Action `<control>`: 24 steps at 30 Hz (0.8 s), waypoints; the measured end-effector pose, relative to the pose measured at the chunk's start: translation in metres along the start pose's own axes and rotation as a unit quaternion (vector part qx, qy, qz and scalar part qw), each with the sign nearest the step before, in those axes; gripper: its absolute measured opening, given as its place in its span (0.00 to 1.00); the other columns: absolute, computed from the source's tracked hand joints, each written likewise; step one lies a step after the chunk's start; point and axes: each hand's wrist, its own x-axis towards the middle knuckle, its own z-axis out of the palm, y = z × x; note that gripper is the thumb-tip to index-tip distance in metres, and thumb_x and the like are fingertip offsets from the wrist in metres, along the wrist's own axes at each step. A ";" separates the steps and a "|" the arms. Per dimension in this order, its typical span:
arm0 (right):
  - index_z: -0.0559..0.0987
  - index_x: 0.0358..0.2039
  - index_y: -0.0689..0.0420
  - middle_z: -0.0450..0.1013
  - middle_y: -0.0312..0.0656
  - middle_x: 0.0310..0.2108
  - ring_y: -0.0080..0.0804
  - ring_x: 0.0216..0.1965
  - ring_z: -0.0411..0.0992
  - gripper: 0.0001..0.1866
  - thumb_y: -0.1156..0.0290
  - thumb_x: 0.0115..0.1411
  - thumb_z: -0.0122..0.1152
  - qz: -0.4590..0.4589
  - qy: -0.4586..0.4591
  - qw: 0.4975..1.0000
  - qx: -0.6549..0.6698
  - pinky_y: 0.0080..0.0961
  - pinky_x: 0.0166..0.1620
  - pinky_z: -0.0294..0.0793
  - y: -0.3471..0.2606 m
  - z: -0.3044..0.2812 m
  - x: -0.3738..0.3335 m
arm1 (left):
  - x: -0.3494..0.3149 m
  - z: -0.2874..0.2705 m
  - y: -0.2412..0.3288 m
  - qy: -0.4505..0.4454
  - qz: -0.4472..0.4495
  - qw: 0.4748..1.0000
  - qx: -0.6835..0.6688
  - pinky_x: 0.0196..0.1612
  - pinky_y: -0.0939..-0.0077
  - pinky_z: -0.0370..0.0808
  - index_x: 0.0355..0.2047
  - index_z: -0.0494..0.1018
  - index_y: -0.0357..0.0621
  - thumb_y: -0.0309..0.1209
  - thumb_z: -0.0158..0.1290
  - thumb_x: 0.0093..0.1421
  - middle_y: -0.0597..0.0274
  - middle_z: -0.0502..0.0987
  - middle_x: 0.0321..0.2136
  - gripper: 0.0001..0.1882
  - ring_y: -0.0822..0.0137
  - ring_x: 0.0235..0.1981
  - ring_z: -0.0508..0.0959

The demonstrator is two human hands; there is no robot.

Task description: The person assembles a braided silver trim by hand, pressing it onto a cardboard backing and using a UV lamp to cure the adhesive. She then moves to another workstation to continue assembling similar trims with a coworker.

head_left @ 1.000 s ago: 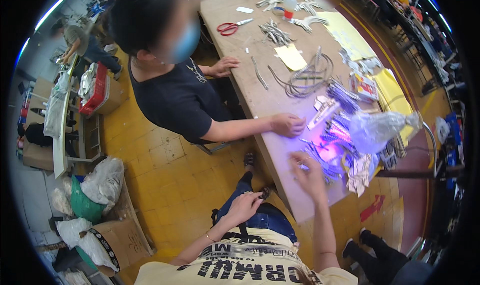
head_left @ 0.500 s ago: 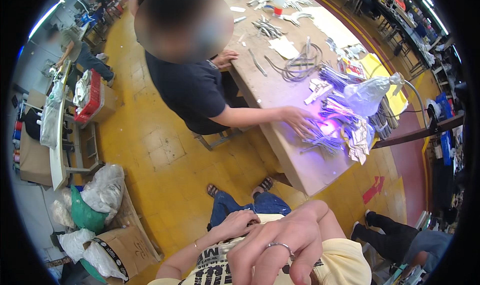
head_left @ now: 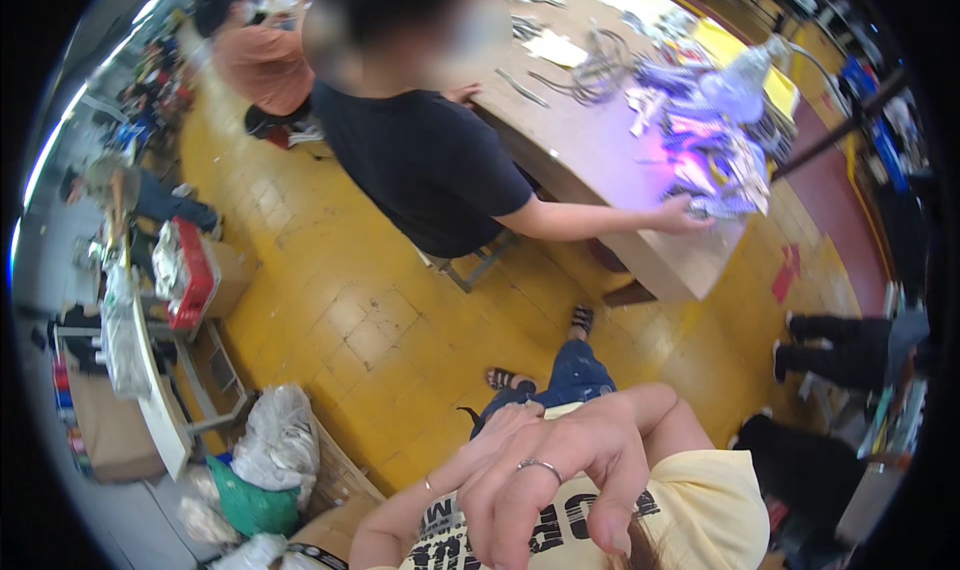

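Note:
My right hand point(head_left: 565, 460), a ring on one finger, is raised close in front of my chest. Its fingers bend downward and the thumb stands apart, with nothing visible between them. Behind it, my left hand point(head_left: 508, 428) lies at my waist near the top of my jeans point(head_left: 580, 375). Its fingers are partly hidden by the right hand, so I cannot see whether they hold anything. Both hands are nearest to my pale yellow printed shirt point(head_left: 715, 505) and away from the table.
A seated person in a dark shirt point(head_left: 420, 170) reaches to a table point(head_left: 590, 185) bearing bundled strips point(head_left: 690, 130) under a lit, plastic-wrapped lamp point(head_left: 740, 90). At left are a red crate point(head_left: 195, 275), a narrow white bench point(head_left: 160, 410) and stuffed bags point(head_left: 275, 450). More people sit or stand around.
The view has swung, and my feet now stand apart in a step. The seated person's hand has moved to the near edge of the strips. My hands keep nearly the same pose.

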 end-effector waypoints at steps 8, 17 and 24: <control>0.77 0.44 0.67 0.75 0.47 0.39 0.31 0.36 0.71 0.21 0.59 0.63 0.60 0.038 0.300 0.951 -0.069 0.26 0.41 0.69 -0.018 0.005 -0.045 | 0.060 -0.005 -0.023 -0.230 0.060 0.967 0.092 0.37 0.57 0.74 0.35 0.73 0.41 0.37 0.48 0.63 0.52 0.76 0.33 0.12 0.51 0.37 0.77; 0.76 0.46 0.63 0.75 0.39 0.36 0.22 0.40 0.71 0.15 0.65 0.64 0.60 0.037 0.423 0.899 -0.108 0.20 0.45 0.69 -0.085 -0.046 -0.098 | 0.075 -0.086 0.000 -0.259 0.013 0.957 0.130 0.35 0.57 0.73 0.31 0.67 0.42 0.39 0.45 0.65 0.54 0.74 0.31 0.13 0.52 0.37 0.76; 0.76 0.45 0.62 0.75 0.36 0.36 0.19 0.38 0.70 0.14 0.66 0.64 0.59 0.083 0.405 0.902 -0.123 0.20 0.46 0.69 -0.115 -0.083 -0.091 | 0.106 -0.109 0.013 -0.196 0.005 0.978 0.079 0.36 0.58 0.71 0.30 0.68 0.42 0.38 0.45 0.64 0.54 0.72 0.27 0.12 0.52 0.34 0.75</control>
